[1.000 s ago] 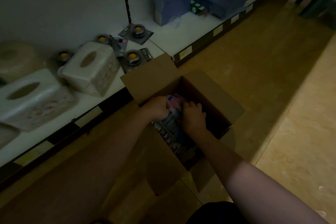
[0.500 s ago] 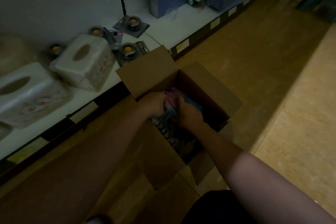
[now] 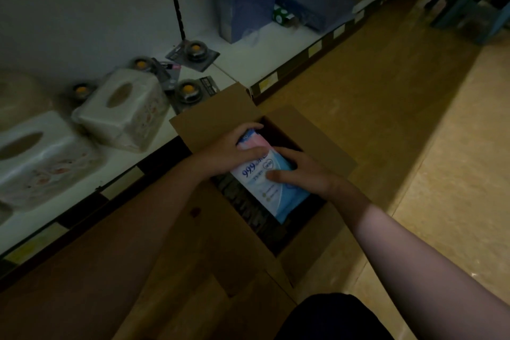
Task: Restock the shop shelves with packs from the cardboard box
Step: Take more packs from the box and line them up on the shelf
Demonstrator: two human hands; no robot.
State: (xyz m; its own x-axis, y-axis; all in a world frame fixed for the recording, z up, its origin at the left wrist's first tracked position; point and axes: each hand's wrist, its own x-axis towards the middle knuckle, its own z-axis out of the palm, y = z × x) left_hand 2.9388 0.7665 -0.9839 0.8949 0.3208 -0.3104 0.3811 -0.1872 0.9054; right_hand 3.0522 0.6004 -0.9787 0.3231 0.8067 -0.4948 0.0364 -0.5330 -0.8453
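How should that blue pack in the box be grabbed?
By its opposite edges, from above: the blue pack is flat, wide and face-up in the open cardboard box. The left hand and right hand grip it so.

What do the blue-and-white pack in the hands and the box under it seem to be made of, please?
The wipes pack is probably soft plastic film, faintly glossy: its printed face bulges and rounds off at the edges. The cardboard box looks like plain brown cardboard, matte, with stiff flat flaps folded along creases.
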